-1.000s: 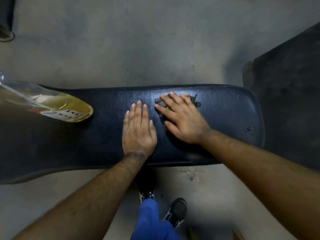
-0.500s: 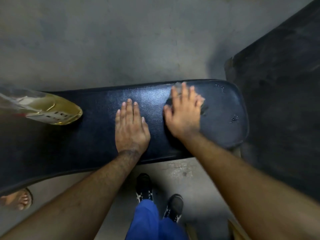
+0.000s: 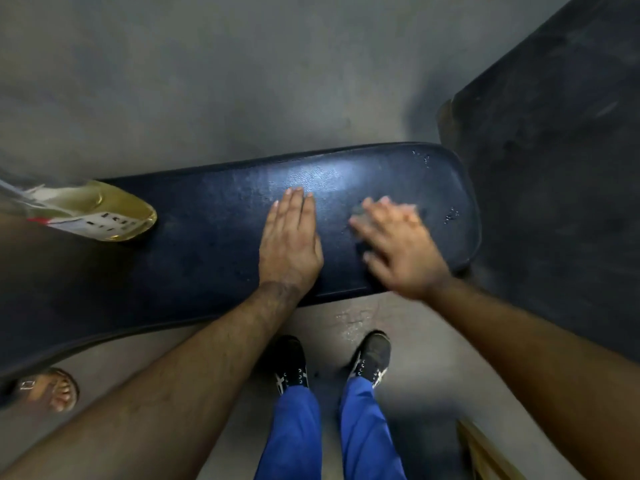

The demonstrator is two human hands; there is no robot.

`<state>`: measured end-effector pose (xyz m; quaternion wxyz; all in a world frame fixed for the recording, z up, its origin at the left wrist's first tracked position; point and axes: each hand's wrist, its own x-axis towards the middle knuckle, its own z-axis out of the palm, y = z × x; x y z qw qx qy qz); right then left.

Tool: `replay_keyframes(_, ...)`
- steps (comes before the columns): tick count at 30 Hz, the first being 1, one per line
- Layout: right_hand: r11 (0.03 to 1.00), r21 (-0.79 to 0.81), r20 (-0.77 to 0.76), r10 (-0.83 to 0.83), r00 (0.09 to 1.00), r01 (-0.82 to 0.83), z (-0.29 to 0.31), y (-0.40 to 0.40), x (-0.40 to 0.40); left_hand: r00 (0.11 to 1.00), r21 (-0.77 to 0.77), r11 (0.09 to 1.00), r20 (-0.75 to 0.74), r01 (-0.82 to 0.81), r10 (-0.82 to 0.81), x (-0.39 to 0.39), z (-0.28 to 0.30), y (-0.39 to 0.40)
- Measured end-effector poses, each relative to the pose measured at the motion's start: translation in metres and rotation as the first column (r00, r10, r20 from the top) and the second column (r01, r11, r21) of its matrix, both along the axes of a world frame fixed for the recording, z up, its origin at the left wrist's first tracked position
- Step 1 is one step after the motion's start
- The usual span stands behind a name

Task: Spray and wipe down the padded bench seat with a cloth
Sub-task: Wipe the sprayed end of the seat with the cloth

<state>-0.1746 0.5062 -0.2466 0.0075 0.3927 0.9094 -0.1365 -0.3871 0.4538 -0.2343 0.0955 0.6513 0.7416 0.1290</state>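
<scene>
While L hand rests flat, R hand presses cloth.

A padded bench seat runs left to right across the view. The left hand lies flat on its middle; the right hand presses a cloth just to the right. A bottle lies on the seat's left part. Two shoes stand on the floor before the seat.
</scene>
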Motion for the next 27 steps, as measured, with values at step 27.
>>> replay_keyframes(27,0.999,0.007,-0.098,-0.039,0.994,0.040,-0.011,0.081,0.086,0.980,-0.046,0.989,-0.148,-0.144,0.135,0.075,-0.032,0.071)
